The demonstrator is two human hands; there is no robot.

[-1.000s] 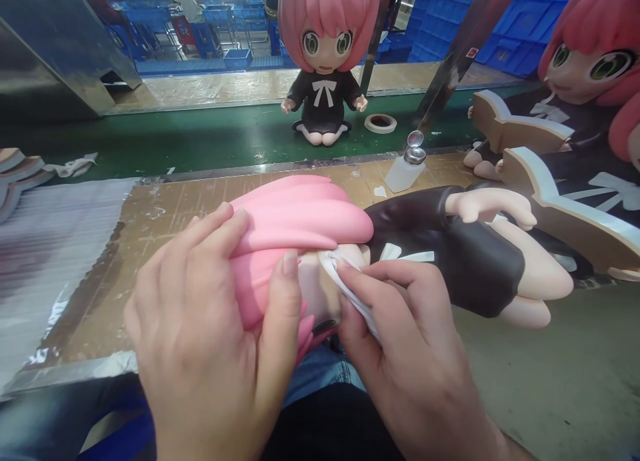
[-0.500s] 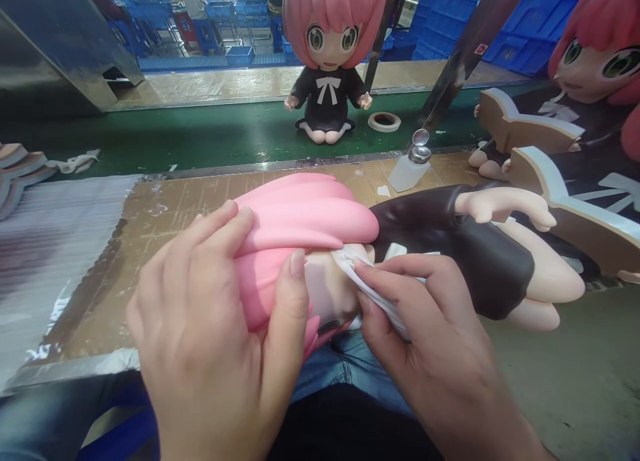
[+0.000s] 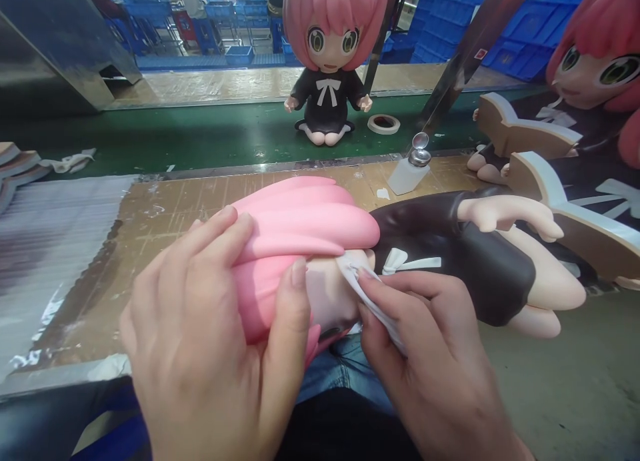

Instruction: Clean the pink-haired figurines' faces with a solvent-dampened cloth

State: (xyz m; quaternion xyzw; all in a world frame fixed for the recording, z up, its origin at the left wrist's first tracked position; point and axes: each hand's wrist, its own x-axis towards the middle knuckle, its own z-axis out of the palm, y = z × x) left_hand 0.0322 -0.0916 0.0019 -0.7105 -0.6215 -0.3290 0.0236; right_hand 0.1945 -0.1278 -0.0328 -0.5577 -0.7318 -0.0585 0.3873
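Note:
A large doll figure lies on its side across the bench, its pink hair (image 3: 300, 221) to the left and its black dress (image 3: 480, 268) to the right. My left hand (image 3: 210, 314) is wrapped round the pink head, thumb near the cheek. Pinched in my right hand (image 3: 425, 334) is a white cloth (image 3: 367, 291), which touches the doll's face (image 3: 330, 284) near the chin. A white bow (image 3: 410, 262) shows on the dress, just beyond my right fingers.
A seated doll (image 3: 327, 94) and a tape roll (image 3: 383, 124) stand on the green strip. Nearer is a pump bottle (image 3: 411, 171). More dolls (image 3: 595, 68) and curved boards (image 3: 590, 214) crowd the right. Foam sheets (image 3: 55, 248) lie left.
My right hand and the cloth have shifted slightly down, and more of the bow shows. My left hand keeps its hold on the head.

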